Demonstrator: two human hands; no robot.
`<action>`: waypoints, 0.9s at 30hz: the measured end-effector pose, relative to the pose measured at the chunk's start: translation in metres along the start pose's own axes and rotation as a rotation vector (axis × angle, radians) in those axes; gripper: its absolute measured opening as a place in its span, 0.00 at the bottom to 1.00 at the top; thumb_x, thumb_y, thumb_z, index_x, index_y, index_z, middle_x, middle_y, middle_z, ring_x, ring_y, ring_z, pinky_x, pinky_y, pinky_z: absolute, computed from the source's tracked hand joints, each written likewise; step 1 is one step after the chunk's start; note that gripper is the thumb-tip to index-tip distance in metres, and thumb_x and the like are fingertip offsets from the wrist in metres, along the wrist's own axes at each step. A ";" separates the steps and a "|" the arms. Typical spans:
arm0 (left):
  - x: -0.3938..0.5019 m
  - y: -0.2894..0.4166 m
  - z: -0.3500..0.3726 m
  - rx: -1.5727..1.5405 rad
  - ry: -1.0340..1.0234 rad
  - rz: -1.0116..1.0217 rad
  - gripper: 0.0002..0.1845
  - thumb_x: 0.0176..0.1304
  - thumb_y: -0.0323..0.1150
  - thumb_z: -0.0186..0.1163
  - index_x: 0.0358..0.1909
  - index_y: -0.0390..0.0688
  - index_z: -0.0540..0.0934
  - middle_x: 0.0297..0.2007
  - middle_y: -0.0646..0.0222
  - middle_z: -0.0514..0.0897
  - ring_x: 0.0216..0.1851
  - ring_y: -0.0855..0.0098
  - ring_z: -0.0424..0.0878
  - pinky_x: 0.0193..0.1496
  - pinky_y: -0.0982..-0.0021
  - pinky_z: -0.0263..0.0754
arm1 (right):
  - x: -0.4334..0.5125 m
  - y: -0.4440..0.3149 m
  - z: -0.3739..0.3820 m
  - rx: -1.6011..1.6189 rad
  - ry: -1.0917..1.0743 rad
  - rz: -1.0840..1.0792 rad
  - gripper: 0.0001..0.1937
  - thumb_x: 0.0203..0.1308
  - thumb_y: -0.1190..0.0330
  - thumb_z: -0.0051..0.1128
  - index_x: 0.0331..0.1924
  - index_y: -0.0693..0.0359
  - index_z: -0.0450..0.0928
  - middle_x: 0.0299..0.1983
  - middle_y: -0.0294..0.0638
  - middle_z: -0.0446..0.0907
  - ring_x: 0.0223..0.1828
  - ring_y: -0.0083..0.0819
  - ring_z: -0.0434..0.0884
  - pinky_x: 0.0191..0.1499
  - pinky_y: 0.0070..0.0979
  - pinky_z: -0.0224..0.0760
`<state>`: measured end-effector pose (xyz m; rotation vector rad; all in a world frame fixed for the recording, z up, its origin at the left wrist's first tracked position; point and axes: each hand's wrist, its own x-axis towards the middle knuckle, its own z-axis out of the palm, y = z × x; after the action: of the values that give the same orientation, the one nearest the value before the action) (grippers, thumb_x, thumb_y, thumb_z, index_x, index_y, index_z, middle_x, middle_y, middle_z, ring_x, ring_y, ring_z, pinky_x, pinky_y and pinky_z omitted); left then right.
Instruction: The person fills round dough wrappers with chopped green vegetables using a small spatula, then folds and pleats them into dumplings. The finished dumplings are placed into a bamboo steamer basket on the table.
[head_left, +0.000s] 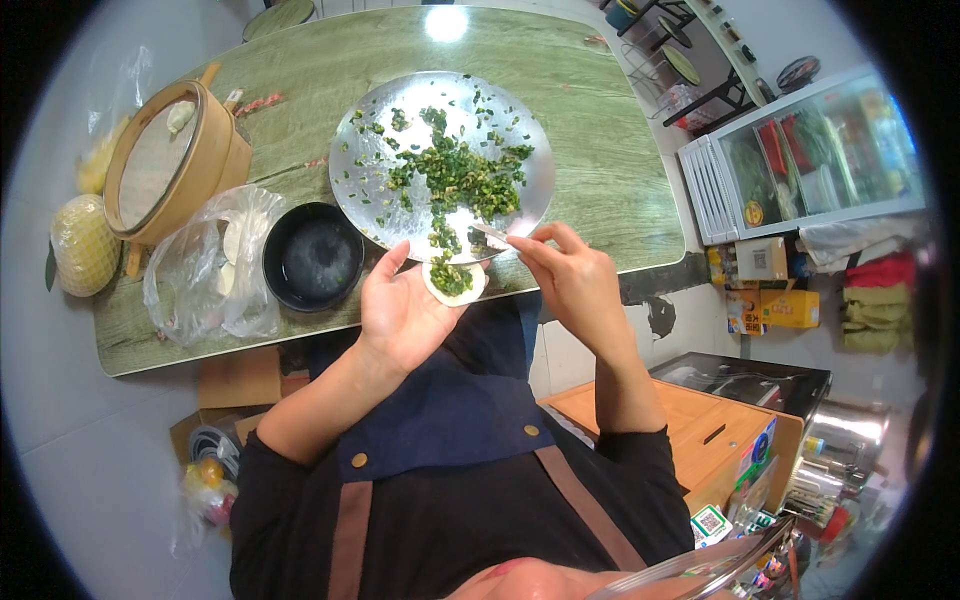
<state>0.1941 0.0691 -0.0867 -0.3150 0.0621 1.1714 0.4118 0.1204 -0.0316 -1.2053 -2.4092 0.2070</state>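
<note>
On the fingers of my left hand (401, 315), palm up, lies a round dough wrapper (457, 299) topped with chopped green filling (450, 279). The wrapper is just below the near rim of a round metal tray (360, 135). My right hand (570, 277) grips the handle of a small metal utensil (491, 233), whose far end is over the tray and partly lost against the filling. More chopped green filling (465, 176) is heaped and scattered on the tray. To the left stand a black bowl (313, 256) and a clear plastic bag (214, 277) with pale dough pieces (227, 277) inside.
A bamboo steamer (217, 154) with one pale dumpling (180, 117) stands at the table's left, beside a net-wrapped fruit (86, 244). The green wood-grain table (600, 172) ends close to my body. A wooden cabinet (697, 427) and a glass-door fridge (810, 157) are to the right.
</note>
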 end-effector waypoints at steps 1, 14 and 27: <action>0.000 -0.001 0.000 0.032 0.005 0.009 0.39 0.77 0.46 0.45 0.77 0.26 0.52 0.75 0.39 0.61 0.77 0.44 0.60 0.81 0.45 0.50 | 0.003 0.001 0.000 -0.009 -0.026 -0.002 0.09 0.66 0.70 0.65 0.48 0.51 0.89 0.37 0.36 0.82 0.26 0.37 0.84 0.29 0.34 0.76; -0.005 0.005 -0.005 -0.143 -0.033 0.021 0.36 0.76 0.45 0.46 0.76 0.30 0.56 0.75 0.45 0.64 0.76 0.50 0.62 0.82 0.50 0.51 | -0.014 -0.036 0.010 0.242 -0.069 0.118 0.12 0.64 0.74 0.67 0.50 0.53 0.89 0.36 0.38 0.82 0.26 0.32 0.82 0.31 0.29 0.75; -0.010 0.009 -0.001 -0.066 -0.018 0.001 0.38 0.77 0.47 0.42 0.77 0.27 0.54 0.75 0.41 0.62 0.77 0.45 0.60 0.81 0.48 0.50 | -0.014 -0.036 0.008 0.077 -0.004 -0.091 0.18 0.57 0.73 0.68 0.53 0.49 0.86 0.40 0.31 0.83 0.27 0.30 0.84 0.28 0.27 0.76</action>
<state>0.1823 0.0626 -0.0871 -0.3624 0.0076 1.1794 0.3894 0.0873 -0.0313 -1.0592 -2.4301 0.2721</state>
